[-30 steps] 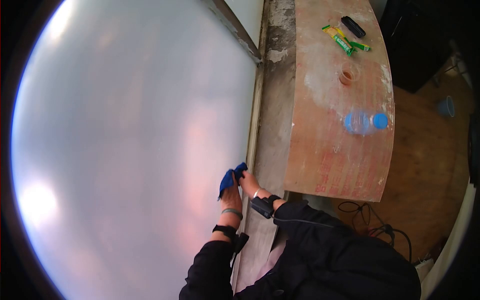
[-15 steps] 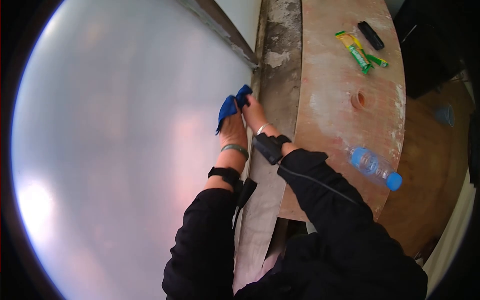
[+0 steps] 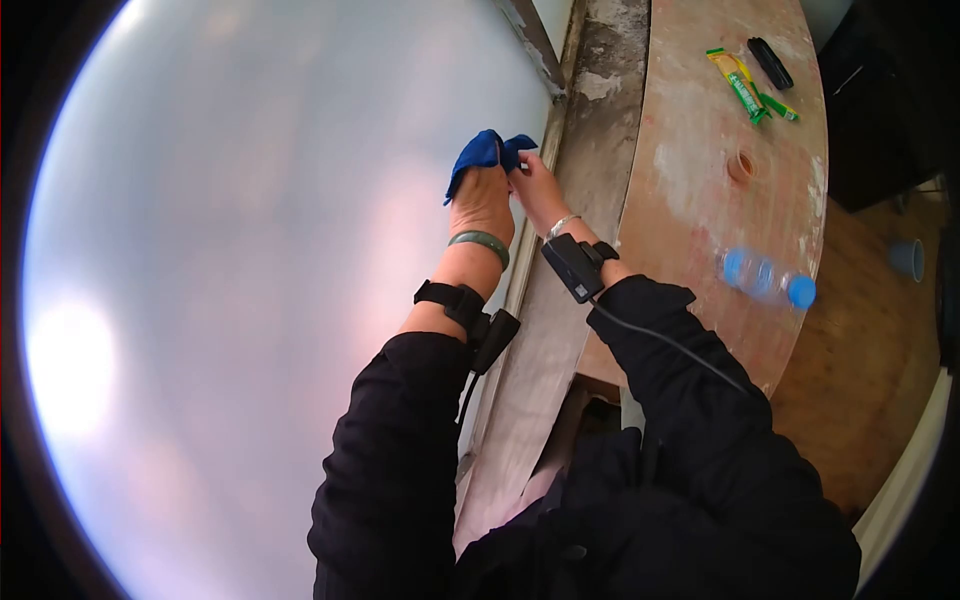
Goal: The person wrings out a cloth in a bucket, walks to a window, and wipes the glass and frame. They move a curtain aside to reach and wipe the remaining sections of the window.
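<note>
Up along the edge of the tall frosted pane both hands and the thin blue cloth have travelled since a second ago, ending much nearer the corner where the dark frame bar meets the edge. The view has shifted too, so some of the apparent drift is the head's.

The cloth is already up at the pane, just beside its right-hand edge, with the grey, worn ledge alongside. From where I stand, how much of the pane it has passed over, and how much is left, I can't tell; pale glare hides any difference in the surface.

It lies aslant: its long axis runs from a loose lower-left corner, pointing back toward the person, to a bunched tip pointing right, to the ledge side.

The left hand, below a green bangle, has its fingers under the cloth; whether they are flat or curled is hidden. The right hand seems to pinch the bunched end between thumb and finger, close against the left.

Over on the worn wooden table, well apart from the cloth, are a clear blue-capped bottle and a small plastic cup.
</note>
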`<state>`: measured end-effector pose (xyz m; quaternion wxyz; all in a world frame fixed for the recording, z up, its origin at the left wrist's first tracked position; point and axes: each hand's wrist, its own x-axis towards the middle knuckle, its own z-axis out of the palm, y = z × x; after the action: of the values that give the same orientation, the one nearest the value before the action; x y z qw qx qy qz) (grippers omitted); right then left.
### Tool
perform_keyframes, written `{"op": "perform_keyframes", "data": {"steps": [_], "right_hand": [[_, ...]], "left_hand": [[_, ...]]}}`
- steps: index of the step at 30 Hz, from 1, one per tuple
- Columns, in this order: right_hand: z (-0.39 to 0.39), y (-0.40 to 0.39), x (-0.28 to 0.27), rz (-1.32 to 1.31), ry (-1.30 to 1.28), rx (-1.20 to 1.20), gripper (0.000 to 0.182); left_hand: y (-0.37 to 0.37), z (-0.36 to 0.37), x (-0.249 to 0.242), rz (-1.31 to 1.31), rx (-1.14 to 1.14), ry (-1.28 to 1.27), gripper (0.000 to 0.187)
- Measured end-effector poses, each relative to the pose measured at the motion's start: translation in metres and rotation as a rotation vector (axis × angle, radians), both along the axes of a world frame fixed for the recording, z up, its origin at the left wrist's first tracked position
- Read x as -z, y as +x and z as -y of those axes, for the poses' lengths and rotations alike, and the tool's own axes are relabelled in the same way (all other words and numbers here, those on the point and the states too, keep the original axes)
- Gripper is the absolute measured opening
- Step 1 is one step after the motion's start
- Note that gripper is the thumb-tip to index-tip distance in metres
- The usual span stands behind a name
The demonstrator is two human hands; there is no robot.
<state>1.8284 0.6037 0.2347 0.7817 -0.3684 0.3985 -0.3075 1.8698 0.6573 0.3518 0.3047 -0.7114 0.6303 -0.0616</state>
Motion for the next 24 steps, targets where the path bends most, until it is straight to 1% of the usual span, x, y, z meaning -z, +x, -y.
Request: {"op": "perform_keyframes", "data": {"steps": [2,3,4,5,6,7,9,11,12,13,15,17,19,21,22,23,24], "right_hand": [[-0.035,-0.006,-0.007,0.043,-0.014,-0.012,0.026],[-0.053,-0.007,-0.012,0.078,-0.022,-0.022,0.025],[-0.074,-0.009,-0.016,0.051,-0.017,-0.028,0.024],[-0.097,-0.013,-0.021,0.063,0.04,-0.03,0.024],[-0.12,-0.02,-0.029,0.077,0.067,-0.045,0.023],[-0.146,-0.027,-0.037,0.089,0.095,-0.06,0.022],[-0.204,-0.034,-0.034,0.098,0.149,-0.084,0.02],[-0.263,-0.045,-0.032,0.052,0.146,-0.161,0.017],[-0.297,-0.049,-0.022,0.059,0.142,-0.177,0.016],[-0.328,-0.053,-0.013,0.006,0.094,-0.232,0.017],[-0.39,-0.064,-0.007,0.024,0.101,-0.28,0.01],[-0.441,-0.078,-0.009,-0.035,0.144,-0.408,0.018],[-0.49,-0.087,-0.015,-0.053,0.161,-0.479,0.019],[-0.535,-0.09,-0.003,-0.069,0.159,-0.579,0.021],[-0.553,-0.092,0.0,-0.075,0.181,-0.611,0.017],[-0.567,-0.095,0.0,-0.084,0.205,-0.642,0.013],[-0.579,-0.098,-0.001,-0.111,0.172,-0.685,0.015]], "left_hand": [[-0.005,-0.028,-0.017,-0.127,-0.059,-0.008,0.054],[-0.007,-0.045,-0.021,-0.114,-0.064,-0.014,0.054],[-0.01,-0.066,-0.022,-0.129,-0.078,-0.043,0.054],[-0.015,-0.088,-0.025,-0.143,-0.093,-0.069,0.054],[-0.023,-0.106,-0.036,-0.129,-0.131,-0.003,0.054],[-0.021,-0.135,-0.027,-0.212,-0.153,-0.076,0.054],[-0.03,-0.189,-0.024,-0.291,-0.197,-0.117,0.056],[-0.044,-0.247,-0.02,-0.361,-0.287,-0.151,0.058],[-0.051,-0.277,-0.019,-0.422,-0.384,-0.14,0.058],[-0.054,-0.316,-0.006,-0.338,-0.265,-0.193,0.058],[-0.067,-0.384,0.003,-0.446,-0.421,-0.17,0.059],[-0.08,-0.448,0.008,-0.349,-0.387,-0.102,0.062],[-0.093,-0.502,0.008,-0.27,-0.404,-0.099,0.062],[-0.104,-0.546,0.01,-0.198,-0.445,-0.028,0.063],[-0.107,-0.564,0.013,-0.197,-0.454,-0.023,0.063],[-0.11,-0.579,0.016,-0.065,-0.426,0.071,0.063],[-0.115,-0.593,0.019,0.064,-0.395,0.167,0.064]]}}
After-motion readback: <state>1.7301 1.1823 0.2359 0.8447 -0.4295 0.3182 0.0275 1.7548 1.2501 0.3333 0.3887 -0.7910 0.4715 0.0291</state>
